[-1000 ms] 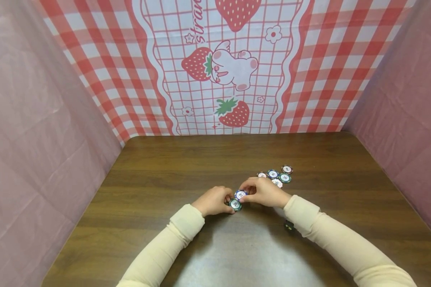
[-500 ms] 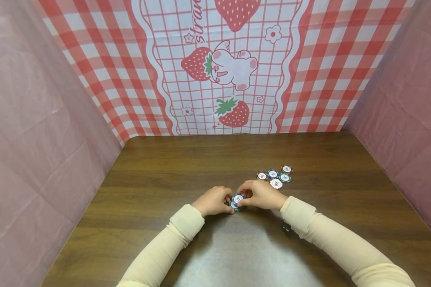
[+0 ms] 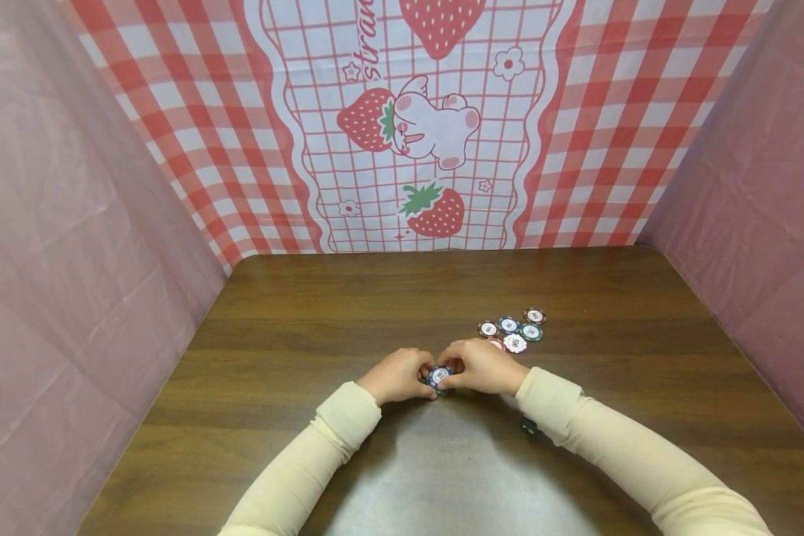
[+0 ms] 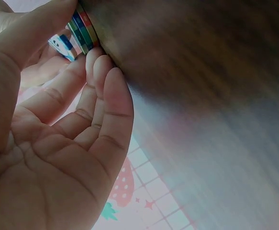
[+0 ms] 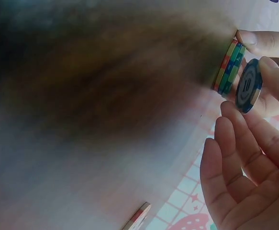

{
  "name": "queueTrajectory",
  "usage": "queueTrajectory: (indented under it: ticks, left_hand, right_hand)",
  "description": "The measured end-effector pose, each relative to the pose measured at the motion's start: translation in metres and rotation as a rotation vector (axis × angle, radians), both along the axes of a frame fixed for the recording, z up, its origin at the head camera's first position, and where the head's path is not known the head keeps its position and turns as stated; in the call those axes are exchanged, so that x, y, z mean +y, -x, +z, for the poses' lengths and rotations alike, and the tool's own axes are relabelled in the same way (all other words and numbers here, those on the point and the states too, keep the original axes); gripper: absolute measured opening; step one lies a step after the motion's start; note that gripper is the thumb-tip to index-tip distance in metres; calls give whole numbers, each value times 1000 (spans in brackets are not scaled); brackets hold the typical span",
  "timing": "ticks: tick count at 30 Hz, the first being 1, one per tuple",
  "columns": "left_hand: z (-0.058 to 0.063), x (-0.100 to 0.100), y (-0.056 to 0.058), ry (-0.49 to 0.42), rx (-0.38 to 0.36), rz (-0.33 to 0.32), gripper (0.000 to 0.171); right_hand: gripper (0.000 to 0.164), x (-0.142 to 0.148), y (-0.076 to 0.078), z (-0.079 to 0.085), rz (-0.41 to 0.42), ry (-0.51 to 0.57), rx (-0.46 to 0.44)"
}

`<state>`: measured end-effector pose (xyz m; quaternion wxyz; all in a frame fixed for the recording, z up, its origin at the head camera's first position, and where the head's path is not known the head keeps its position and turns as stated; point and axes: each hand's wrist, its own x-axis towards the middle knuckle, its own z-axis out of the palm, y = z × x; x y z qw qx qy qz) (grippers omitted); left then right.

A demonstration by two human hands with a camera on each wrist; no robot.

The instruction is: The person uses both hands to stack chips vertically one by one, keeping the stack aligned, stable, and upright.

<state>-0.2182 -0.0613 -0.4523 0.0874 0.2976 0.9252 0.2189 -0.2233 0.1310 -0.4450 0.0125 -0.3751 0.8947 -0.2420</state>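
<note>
In the head view my left hand grips a short stack of poker chips on the table; red, blue and green edges show in the right wrist view. My right hand pinches a blue poker chip marked 10 between thumb and fingers. From above, this blue chip covers most of the stack. The right wrist view shows it tilted and a small gap apart from the stack's top. In the left wrist view the left thumb and fingertips lie against the rim of the stack.
Beyond the right hand lie several loose chips: a white one, a green one, a blue one and a brown one. A red chip is partly hidden by the right hand. Cloth hangs behind the wooden table.
My right hand has carried the blue chip left and nearer, from beside the green-topped stack to over it. The left hand has stayed put. More of the loose chips now show.
</note>
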Motion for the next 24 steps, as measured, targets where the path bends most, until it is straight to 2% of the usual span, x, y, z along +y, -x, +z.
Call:
queueTrajectory:
  ticks: [13,24]
  left_hand:
    - [1,0,-1,-12,1,-2,33]
    - [1,1,-1,-17,-2,-5,31]
  right_hand:
    - [29,-4,-2,3,-25,-52,-2]
    - [29,-6,-2,1,-35,-99,54]
